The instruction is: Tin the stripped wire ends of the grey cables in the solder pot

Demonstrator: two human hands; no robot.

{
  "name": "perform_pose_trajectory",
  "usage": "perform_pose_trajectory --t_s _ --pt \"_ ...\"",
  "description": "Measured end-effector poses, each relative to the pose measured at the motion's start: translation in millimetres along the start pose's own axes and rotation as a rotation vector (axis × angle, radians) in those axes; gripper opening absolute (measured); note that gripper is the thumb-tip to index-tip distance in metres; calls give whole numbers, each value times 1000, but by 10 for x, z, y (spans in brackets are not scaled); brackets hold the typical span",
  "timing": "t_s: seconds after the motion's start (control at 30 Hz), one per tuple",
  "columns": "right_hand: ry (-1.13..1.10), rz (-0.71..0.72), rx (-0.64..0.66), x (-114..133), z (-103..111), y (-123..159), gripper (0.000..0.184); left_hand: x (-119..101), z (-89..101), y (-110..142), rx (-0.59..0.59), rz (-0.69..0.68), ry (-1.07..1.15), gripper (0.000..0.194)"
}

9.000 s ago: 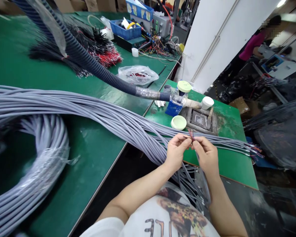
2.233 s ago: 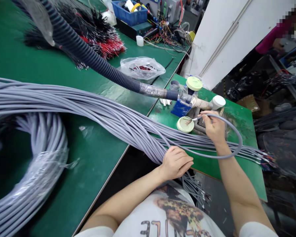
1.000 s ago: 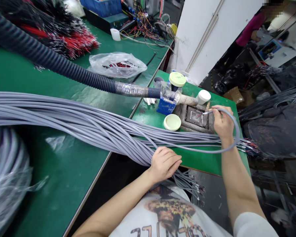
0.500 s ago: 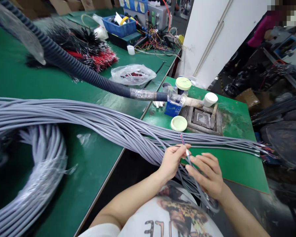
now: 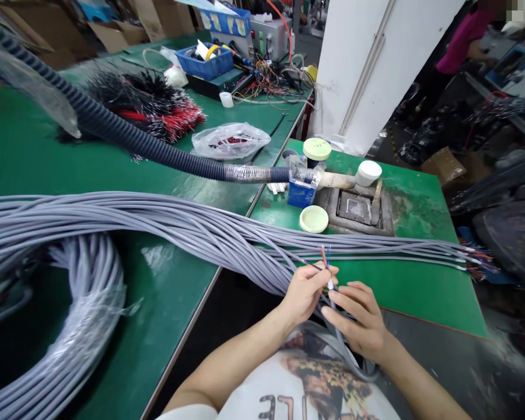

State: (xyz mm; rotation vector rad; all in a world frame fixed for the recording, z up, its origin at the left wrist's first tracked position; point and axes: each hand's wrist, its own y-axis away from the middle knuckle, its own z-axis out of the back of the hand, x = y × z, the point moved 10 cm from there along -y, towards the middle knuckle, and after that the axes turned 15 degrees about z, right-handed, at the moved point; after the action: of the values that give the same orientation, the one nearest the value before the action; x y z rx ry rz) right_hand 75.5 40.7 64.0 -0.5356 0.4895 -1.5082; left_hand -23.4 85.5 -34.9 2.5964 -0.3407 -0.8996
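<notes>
My left hand [image 5: 308, 289] pinches the end of a grey cable [image 5: 339, 338] between thumb and fingertips. Thin coloured wires [image 5: 325, 255] fan out above the pinch, and a short white section [image 5: 331, 284] shows just below them. My right hand [image 5: 361, 321] is on the other side of the cable, its fingers spread and slightly bent, the tips close to or touching it. Its thumb is hidden. From between my hands the cable loops down in front of my shirt. A thick bundle of grey cables [image 5: 201, 224] runs across the benches behind my hands.
A dark corrugated hose [image 5: 179, 160] crosses the bench to a blue box [image 5: 301, 192]. Beside it are a solder-pot-like square tray [image 5: 354, 209], a pale green lid [image 5: 314, 219] and a white tub [image 5: 368, 173]. A wrapped cable coil [image 5: 85, 315] lies left. A person [image 5: 464, 44] stands far right.
The coloured wires now stand more spread out above my left fingers. My right fingers have come slightly closer to the cable. The whole view has shifted a little.
</notes>
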Motion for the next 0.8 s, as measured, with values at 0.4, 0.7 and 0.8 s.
perform_pose_trajectory --t_s 0.4,0.7,0.8 --pt "-48 -56 -80 -3 -19 89 40 -70 18 38 -29 -162 -9 26" --pt "-92 -76 -123 2 -65 167 44 -135 3 100 -36 -187 30 18" --pt "-99 -86 -118 -1 -82 186 47 -116 7 95 -36 -160 62 19"
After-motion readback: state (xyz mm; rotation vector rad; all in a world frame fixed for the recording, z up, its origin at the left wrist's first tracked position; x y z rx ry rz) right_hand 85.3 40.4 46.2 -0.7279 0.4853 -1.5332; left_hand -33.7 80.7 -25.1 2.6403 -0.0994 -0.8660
